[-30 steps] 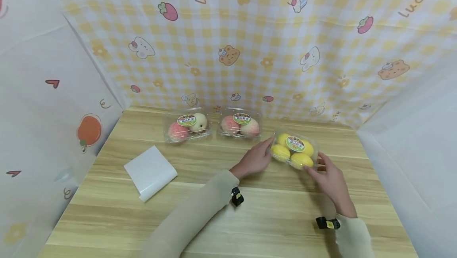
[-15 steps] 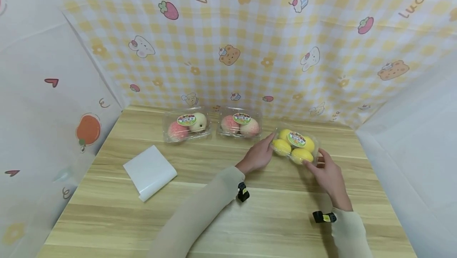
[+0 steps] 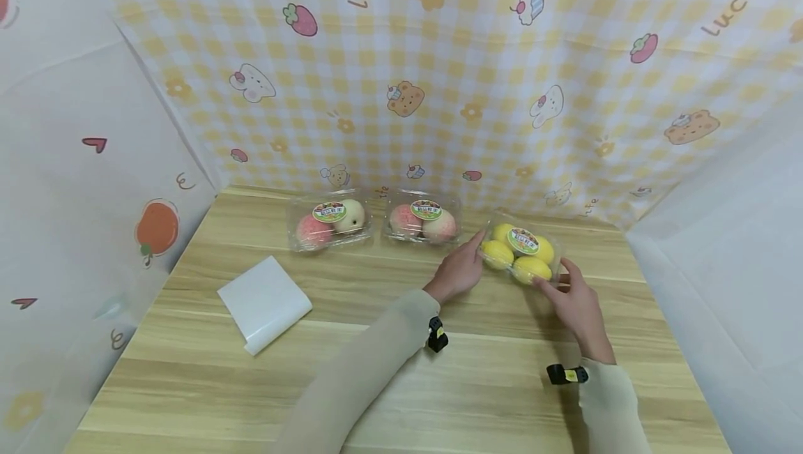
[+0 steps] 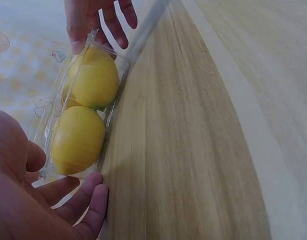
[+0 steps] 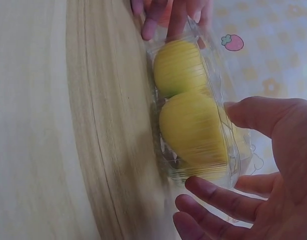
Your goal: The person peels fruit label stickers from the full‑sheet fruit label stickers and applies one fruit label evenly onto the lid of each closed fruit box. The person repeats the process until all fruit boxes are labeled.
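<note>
Toward the back right of the table, a clear plastic fruit box (image 3: 507,270) holds several yellow lemons (image 3: 532,270) and bears an oval label (image 3: 523,240). My left hand (image 3: 458,273) holds its left end, with the thumb up and the fingers low by the tabletop in the left wrist view. At the right end, my right hand (image 3: 580,309) grips the box, its thumb (image 5: 248,112) on the lid's edge and its fingertips (image 5: 201,185) against the side. The undersides of the lemons are hidden.
Two similar clear boxes with pink and cream peaches, the left peach box (image 3: 314,231) and the middle peach box (image 3: 408,220), stand along the back. A white sheet (image 3: 260,297) with a curled edge lies at left. A checked curtain (image 3: 351,91) hangs behind.
Both hands have moved the lemon box slightly back, toward the curtain, and a little right. The peach boxes and the white sheet have stayed put.
</note>
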A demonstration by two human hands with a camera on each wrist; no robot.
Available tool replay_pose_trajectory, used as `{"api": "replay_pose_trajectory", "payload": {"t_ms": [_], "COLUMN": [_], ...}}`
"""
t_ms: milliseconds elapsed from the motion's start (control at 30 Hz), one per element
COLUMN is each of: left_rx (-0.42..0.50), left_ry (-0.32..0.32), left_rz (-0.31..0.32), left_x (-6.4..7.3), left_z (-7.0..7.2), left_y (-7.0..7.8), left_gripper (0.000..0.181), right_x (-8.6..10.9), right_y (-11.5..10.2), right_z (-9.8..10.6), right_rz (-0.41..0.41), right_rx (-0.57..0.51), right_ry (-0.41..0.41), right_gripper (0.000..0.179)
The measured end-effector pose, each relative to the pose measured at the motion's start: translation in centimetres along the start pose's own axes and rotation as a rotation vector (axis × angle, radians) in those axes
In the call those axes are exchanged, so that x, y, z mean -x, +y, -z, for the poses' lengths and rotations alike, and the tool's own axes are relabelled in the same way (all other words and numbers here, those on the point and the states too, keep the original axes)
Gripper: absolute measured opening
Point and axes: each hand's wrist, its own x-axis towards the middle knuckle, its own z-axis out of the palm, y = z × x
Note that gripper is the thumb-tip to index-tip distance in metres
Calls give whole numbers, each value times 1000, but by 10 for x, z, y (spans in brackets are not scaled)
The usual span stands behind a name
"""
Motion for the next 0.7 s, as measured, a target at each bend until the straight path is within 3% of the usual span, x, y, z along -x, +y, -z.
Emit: {"api": "replay_pose_trajectory", "payload": {"t_ms": [167, 400, 700], "left_rx": [3, 1, 25], "left_ry": [13, -9, -26], "left_rz": [7, 37, 46], "left_x": [-17, -5, 3], "left_z": [-13, 0, 3], "left_y": [-15, 2, 6], "left_gripper": [59, 58, 59], "right_x": [-3, -3, 0], "right_y": [0, 0, -4], "right_z": [0, -1, 2], "right_rz": [-1, 5, 10], "right_rx": [-15, -15, 18], "right_ry": [3, 9, 34], "right_gripper": [102, 102, 96]}}
